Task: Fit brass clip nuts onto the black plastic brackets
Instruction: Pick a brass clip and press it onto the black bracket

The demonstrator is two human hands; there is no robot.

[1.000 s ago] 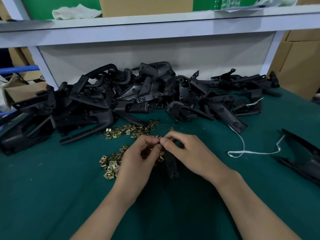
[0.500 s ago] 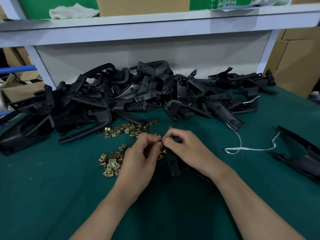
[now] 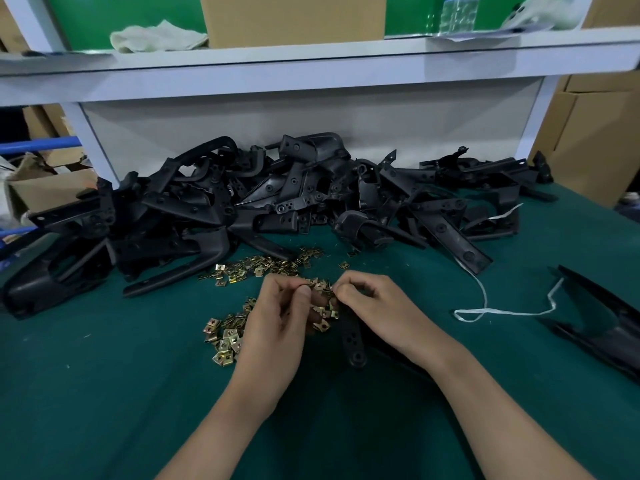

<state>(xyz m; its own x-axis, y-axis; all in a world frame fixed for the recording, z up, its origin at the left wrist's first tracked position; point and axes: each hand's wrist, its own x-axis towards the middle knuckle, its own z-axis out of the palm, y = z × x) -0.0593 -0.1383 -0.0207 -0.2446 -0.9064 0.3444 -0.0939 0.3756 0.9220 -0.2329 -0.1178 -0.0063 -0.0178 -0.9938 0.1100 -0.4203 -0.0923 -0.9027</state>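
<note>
Pinching together above the green surface [image 3: 104, 393], the left hand [image 3: 277, 327] and the right hand [image 3: 375, 306] meet fingertip to fingertip. Thumbs and forefingers curl tight on what looks like one brass clip nut [image 3: 320, 287], too small to say which hand has the firmer hold. The bracket [image 3: 351, 336] to be fitted lies flat just below that pinch, partly under the right hand. Its long axis runs from the fingertips back toward the person, with the rounded, holed end nearest the body. The nut therefore hangs right over the bracket's far end, and the right hand is the nearer of the two to it. The bracket is a slim, matte black strip with holes along it. Loose clip nuts [image 3: 225, 341], small folded squares of shiny yellow metal, lie scattered left of the left hand and beyond both hands, in front of the heap of brackets [image 3: 277, 202].
</note>
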